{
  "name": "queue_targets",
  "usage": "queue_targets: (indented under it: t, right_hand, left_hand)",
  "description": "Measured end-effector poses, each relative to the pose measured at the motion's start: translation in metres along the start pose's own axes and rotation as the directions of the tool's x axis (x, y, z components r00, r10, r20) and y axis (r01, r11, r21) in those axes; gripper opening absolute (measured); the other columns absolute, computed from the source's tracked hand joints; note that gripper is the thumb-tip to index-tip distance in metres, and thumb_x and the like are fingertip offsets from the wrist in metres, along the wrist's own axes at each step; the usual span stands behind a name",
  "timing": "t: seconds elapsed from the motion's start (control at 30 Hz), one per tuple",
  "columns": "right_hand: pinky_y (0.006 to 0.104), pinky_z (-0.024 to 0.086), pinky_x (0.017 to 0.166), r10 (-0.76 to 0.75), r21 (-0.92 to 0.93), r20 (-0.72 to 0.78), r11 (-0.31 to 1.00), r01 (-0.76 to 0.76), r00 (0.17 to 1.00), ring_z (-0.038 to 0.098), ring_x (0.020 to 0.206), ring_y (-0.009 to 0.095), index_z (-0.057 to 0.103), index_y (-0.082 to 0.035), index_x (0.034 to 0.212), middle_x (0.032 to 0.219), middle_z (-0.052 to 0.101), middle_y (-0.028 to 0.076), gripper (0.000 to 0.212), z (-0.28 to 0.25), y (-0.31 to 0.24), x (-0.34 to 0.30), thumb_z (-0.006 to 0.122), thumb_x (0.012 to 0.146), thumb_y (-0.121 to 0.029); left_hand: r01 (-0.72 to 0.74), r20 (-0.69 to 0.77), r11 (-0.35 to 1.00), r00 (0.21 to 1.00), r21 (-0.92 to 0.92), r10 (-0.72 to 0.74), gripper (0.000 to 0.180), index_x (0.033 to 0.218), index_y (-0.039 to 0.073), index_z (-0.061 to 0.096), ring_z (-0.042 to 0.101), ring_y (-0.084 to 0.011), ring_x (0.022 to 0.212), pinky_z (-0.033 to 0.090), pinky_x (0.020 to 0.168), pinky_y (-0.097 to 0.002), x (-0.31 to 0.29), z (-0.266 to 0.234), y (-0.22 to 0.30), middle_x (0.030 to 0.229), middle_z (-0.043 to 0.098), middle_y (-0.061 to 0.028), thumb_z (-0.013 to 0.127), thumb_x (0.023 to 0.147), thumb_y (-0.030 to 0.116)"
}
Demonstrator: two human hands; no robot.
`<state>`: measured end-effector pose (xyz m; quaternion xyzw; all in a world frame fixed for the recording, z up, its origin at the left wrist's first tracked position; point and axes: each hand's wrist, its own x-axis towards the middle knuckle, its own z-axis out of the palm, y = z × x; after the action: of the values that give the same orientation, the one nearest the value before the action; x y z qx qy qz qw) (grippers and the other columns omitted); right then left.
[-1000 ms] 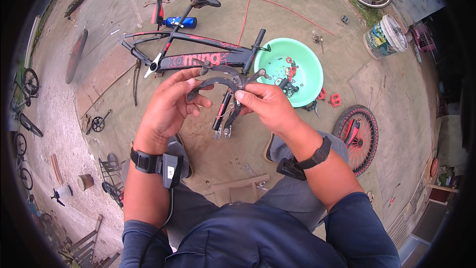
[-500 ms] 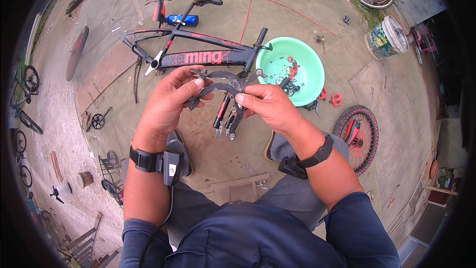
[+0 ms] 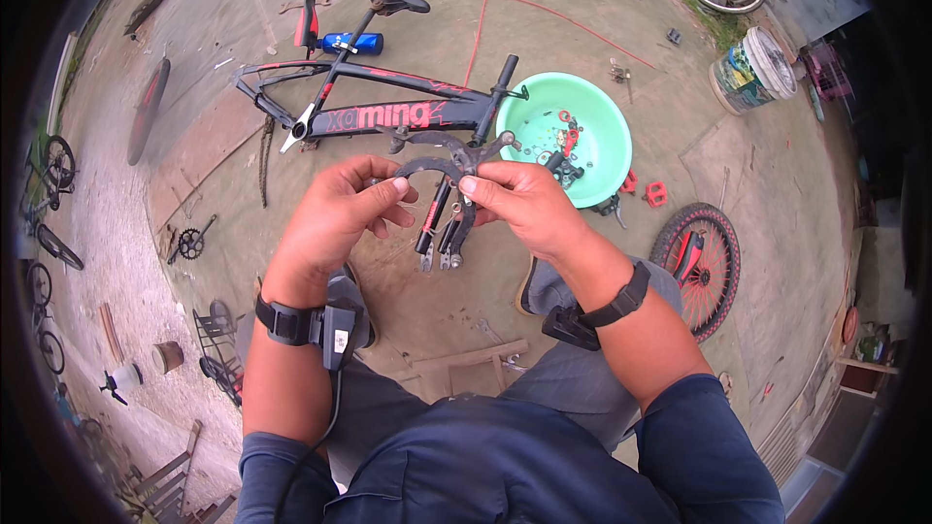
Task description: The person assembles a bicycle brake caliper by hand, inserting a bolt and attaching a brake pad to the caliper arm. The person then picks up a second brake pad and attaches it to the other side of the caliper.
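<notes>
A dark, dirty bicycle brake caliper (image 3: pixel 464 157) with curved arms is raised between my two hands, above the ground. My right hand (image 3: pixel 532 204) pinches it near the joint of its arms, thumb on top. At the end of its lower curved arm, my left hand (image 3: pixel 332 212) has its thumb and fingers closed; what lies inside those fingers is partly hidden. The upper arm's end sticks out free above the left fingers. Beyond the hands, a black and red bicycle frame (image 3: pixel 388 116) lies on its side, its fork (image 3: pixel 428 233) showing below the caliper.
A mint-green basin (image 3: pixel 625 150) with small parts stands right of the frame, red pedals (image 3: pixel 656 194) beside it. Further right lie a red-spoked wheel (image 3: pixel 723 277) and a white bucket (image 3: pixel 752 73). A crankset (image 3: pixel 191 244) and chain (image 3: pixel 264 165) lie left. Wood and wrenches lie near my feet.
My left hand has slid down slightly off the upper arm's end and now grips only around the lower arm's tip. The right hand keeps its hold.
</notes>
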<state>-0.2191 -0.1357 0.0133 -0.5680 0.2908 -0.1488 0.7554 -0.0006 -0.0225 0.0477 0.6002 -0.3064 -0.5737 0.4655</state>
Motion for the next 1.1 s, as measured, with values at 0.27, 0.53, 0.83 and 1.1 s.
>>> queue_targets:
  t: [0.27, 0.53, 0.83, 1.1]
  right_hand:
    - [0.0307, 0.055, 0.081, 0.002, 0.061, -0.026, 0.998, -0.001, 1.0, 0.066, 0.089, 0.013, 0.068, 0.001, 0.109, 0.097, 0.067, 0.003, 0.034, 0.003, -0.001, -0.001, 0.056, 0.102, -0.031]
    - [0.0275, 0.055, 0.075, -0.032, 0.07, -0.067, 0.997, 0.037, 0.997, 0.065, 0.082, 0.011, 0.07, 0.001, 0.106, 0.091, 0.069, 0.004, 0.036, 0.004, 0.002, 0.0, 0.059, 0.1, -0.034]
    - [0.0269, 0.055, 0.072, -0.051, 0.021, -0.121, 0.998, 0.054, 0.991, 0.066, 0.078, 0.011, 0.069, 0.001, 0.104, 0.087, 0.069, 0.005, 0.034, 0.003, 0.002, 0.001, 0.058, 0.1, -0.031]
    - [0.0274, 0.055, 0.076, -0.018, -0.008, -0.105, 1.0, 0.017, 0.994, 0.069, 0.087, 0.016, 0.066, 0.003, 0.116, 0.1, 0.066, 0.005, 0.036, -0.003, -0.004, 0.0, 0.055, 0.102, -0.03]
  left_hand:
    - [-0.051, -0.044, 0.997, 0.998, 0.064, 0.054, 0.017, 0.101, 0.002, 0.063, 0.063, -0.0081, 0.069, 0.042, 0.056, -0.0202, -0.001, 0.005, 0.0, 0.09, 0.069, -0.0045, 0.062, 0.095, 0.017]
    - [-0.082, -0.057, 0.993, 0.995, 0.084, 0.087, 0.015, 0.099, 0.003, 0.063, 0.063, -0.0077, 0.067, 0.042, 0.054, -0.0195, -0.002, 0.007, -0.002, 0.087, 0.069, -0.0041, 0.061, 0.096, 0.017]
    - [-0.089, 0.016, 0.996, 0.996, 0.016, 0.089, 0.013, 0.101, 0.004, 0.062, 0.064, -0.0085, 0.066, 0.043, 0.053, -0.0195, -0.005, 0.005, -0.002, 0.086, 0.069, -0.0048, 0.061, 0.095, 0.016]
    - [-0.339, -0.137, 0.843, 0.941, -0.417, 0.31, 0.026, 0.118, 0.003, 0.058, 0.065, -0.0135, 0.065, 0.047, 0.05, -0.0208, -0.007, -0.029, 0.001, 0.086, 0.065, -0.0082, 0.061, 0.093, 0.009]
